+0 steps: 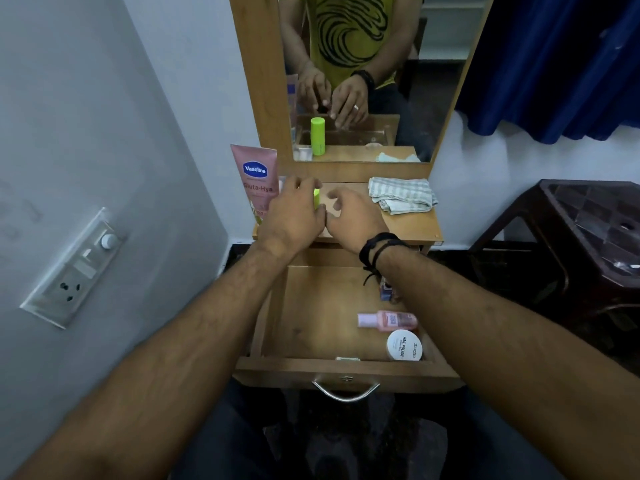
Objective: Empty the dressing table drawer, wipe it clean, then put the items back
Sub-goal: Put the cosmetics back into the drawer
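Wooden drawer (346, 370) is pulled out below the dressing table top (412, 225); a pink bottle (388, 319) and white nail polish jar (404, 345) are seen lying at its right side. On the top, a green stick (316, 198) is gripped by the left hand (294, 216). Right hand (353, 216) is held just beside it, fingers loosely curled, nothing held. Vaseline tube (256, 181) stands at left, striped cloth (401, 195) at right.

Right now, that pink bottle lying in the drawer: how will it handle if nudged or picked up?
The pink bottle lies on its side and looks round, so it likely rolls toward the nail polish remover tub. It looks like small, smooth plastic: probably light, rigid, maybe slippery.
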Tool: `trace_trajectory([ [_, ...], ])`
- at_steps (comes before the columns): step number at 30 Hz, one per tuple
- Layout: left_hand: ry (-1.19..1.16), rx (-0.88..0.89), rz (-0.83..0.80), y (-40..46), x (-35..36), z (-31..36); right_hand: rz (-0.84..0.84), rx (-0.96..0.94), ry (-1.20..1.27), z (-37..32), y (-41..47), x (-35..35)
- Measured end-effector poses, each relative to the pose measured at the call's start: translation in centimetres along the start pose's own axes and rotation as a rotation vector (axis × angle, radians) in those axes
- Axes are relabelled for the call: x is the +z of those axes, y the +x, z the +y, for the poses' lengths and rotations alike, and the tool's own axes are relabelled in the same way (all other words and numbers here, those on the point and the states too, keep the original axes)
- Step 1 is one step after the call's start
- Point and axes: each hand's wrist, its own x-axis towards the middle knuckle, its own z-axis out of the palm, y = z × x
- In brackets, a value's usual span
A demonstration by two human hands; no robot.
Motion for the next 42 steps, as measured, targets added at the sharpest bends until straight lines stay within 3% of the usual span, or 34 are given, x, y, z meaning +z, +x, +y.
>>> trace_trajectory([
  [10, 0.078, -0.132, -0.135, 2.9, 0.9, -1.0, -0.028, 0.013, 0.005, 0.2, 1.7, 1.2],
  [21, 0.005, -0.057, -0.040, 2.1, 0.6, 0.1, -0.071, -0.068, 0.055, 0.5, 1.4, 0.4],
  [31, -0.221, -0.152, -0.217, -5.1, 4.6, 0.9, -0.275, -0.199, -0.243, 4.2, -4.6, 0.6],
  [36, -0.406, -0.213, -0.333, -6.9, 7.7, -0.1, -0.380, -0.177, -0.359, 5.9, -5.6, 2.0],
  [42, -0.451, -0.248, -0.347, -7.7, 10.5, -0.9, -0.454, -0.180, -0.513, 7.5, -5.8, 3.6],
])
